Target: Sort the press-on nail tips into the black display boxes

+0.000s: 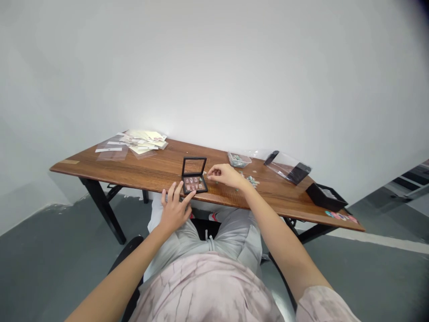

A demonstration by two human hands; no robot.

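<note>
A small black case (195,175) stands near the table's front edge with its see-through lid tilted up. Several small shiny pinkish pieces (191,180) lie in rows inside it, with a greenish one at the right. My left hand (174,211) has its fingers spread, the index finger and thumb touching the case's left and front edges. Just right of the case, my right hand (226,175) is closed in a pinch low over the table. Whatever sits between those fingertips is too small to make out. Loose greenish pieces (252,181) lie beyond that hand.
Toward the wall is a clear plastic tub (239,159) of small pieces. Cards and clear sleeves (142,141) are piled at the left. On the right are a clear-and-black package (288,167), a black box (325,197) and colourful round items (340,216) by the table edge.
</note>
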